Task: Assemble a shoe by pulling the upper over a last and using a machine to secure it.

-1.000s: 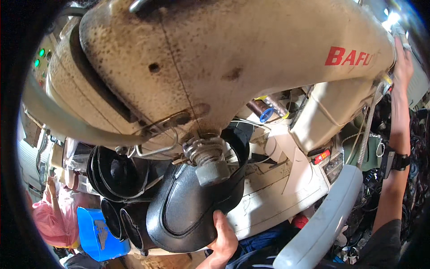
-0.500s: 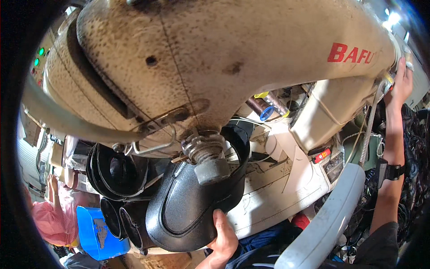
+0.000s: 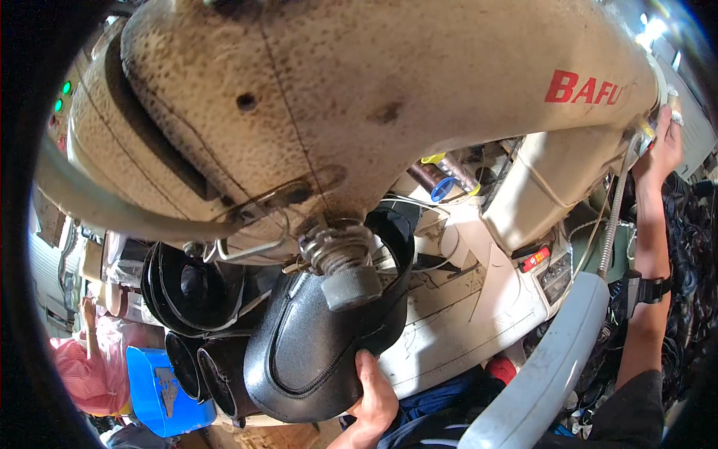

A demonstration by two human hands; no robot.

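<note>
A large beige sewing machine (image 3: pixel 449 75) with brown specks fills the upper part of the head view. Under its presser area lies a black leather shoe upper (image 3: pixel 299 337), with a stitched seam curving round its toe. My left hand (image 3: pixel 375 396) pinches the near edge of this upper, thumb on top and fingers hidden beneath. At the machine's right end, my right hand (image 3: pixel 658 157) has its fingers round the rim of the handwheel (image 3: pixel 675 105), partly hidden. The machine's head and a knurled knob (image 3: pixel 351 288) cover the needle and part of the upper.
More black shoe uppers (image 3: pixel 198 288) stand left of the work, above a blue bin (image 3: pixel 161 389). Thread cones (image 3: pixel 441 179) lie behind the white machine bed (image 3: pixel 441 337). A grey lamp arm (image 3: pixel 538 367) crosses the lower right. Another person's pink sleeve (image 3: pixel 90 374) shows far left.
My right hand has slid a little down and toward me at the handwheel. The left hand and the shoe upper look almost unmoved; the view has shifted slightly.
</note>
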